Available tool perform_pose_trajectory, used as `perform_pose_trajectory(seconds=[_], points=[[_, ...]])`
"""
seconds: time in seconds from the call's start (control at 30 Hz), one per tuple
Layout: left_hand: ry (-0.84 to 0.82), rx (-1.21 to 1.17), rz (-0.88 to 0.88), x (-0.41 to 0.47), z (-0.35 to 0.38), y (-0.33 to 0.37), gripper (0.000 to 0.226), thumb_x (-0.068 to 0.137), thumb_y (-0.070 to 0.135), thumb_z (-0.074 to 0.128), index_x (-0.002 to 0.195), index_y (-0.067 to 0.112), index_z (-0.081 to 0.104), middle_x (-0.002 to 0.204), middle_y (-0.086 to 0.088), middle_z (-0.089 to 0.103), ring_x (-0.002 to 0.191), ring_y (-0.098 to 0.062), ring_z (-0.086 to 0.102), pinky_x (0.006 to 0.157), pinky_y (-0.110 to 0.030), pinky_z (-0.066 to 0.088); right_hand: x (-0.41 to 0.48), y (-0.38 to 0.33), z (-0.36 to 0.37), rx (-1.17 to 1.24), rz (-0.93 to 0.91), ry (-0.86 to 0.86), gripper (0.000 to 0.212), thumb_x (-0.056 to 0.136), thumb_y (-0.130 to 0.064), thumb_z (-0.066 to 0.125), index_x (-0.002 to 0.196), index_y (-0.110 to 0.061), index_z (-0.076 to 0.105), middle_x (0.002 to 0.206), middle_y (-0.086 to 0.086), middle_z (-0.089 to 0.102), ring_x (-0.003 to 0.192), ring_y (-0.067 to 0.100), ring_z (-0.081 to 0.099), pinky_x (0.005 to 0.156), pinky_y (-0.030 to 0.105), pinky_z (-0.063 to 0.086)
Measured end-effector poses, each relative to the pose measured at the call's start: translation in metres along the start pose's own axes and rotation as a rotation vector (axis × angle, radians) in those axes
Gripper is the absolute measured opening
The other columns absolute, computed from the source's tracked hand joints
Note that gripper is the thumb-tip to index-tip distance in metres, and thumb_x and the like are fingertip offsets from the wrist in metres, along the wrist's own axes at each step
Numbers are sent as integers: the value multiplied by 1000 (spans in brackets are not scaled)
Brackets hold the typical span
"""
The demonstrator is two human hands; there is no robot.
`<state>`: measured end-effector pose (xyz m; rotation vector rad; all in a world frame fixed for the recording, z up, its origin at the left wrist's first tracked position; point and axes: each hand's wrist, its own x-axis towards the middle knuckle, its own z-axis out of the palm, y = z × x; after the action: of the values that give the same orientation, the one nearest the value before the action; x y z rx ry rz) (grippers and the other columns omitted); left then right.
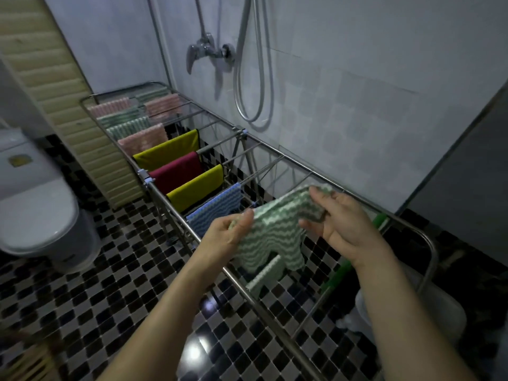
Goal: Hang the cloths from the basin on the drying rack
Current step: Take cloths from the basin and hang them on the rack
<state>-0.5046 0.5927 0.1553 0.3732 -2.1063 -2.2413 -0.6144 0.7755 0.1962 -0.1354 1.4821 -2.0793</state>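
Tiled walls and a black-and-white checked floor [115, 284] closed in a small bathroom, with a toilet [35, 210] at the far left and a shower tap [210, 50] and hose [253, 86] on the wall behind. Further right, a long metal drying rack [277, 306] ran across the room, its far rails already filled with pink and green striped cloths [129, 125], then a yellow cloth [167, 154], a dark red cloth [178, 171], a second yellow cloth [196, 188] and a blue wavy cloth [217, 209]. Just beside the blue one, the left hand [224, 237] was closed in a pinch on one corner of a green wavy cloth [275, 229], held above the rack's near rails. The cloth was bunched, and a folded flap hung down past the front rail. The right hand [343, 221] pinched the far edge between thumb and forefinger, its other fingers loosely spread. A green pole [354, 257] leaned at the right, and a pale tub [445, 306] low on the right was probably the basin, though it was mostly hidden. Two things looked risky. With only light pinches, a corner could have slipped and dropped the cloth between the rails to the floor. If laid down still bunched, it could have sat unevenly, slid off, or crowded the blue cloth.
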Motion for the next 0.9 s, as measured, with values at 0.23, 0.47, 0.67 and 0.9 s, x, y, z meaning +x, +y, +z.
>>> perform_pose_trajectory(seconds=[0.23,0.47,0.67,0.9], points=[[196,48,39,22,-20,3,22,88,30,65,97,10,63,93,-11,71,84,-27,71,76,-44,59,51,-3,28,-430,-162,85,17,97,-29,54,89,-17,65,89,5,71,72,13,69,56,28,58],[185,45,49,72,-67,22,42,95,38,52,94,1,71,96,-20,71,85,-29,69,78,-38,55,109,-17,54,-699,-252,98,29,99,-35,49,84,-17,65,82,4,68,70,14,65,56,30,55],[187,9,90,137,-116,28,12,92,17,63,95,9,72,84,-16,69,73,-21,61,68,-37,50,170,-20,61,-723,-117,40,23,92,-33,62,91,-13,71,89,3,74,79,15,69,71,31,57],[-234,383,41,198,-138,26,29,78,7,78,105,13,69,74,2,66,61,-2,61,60,-18,49,216,-17,62,-868,-142,209,22,92,-6,61,77,-21,68,76,-2,66,74,13,62,78,26,56]])
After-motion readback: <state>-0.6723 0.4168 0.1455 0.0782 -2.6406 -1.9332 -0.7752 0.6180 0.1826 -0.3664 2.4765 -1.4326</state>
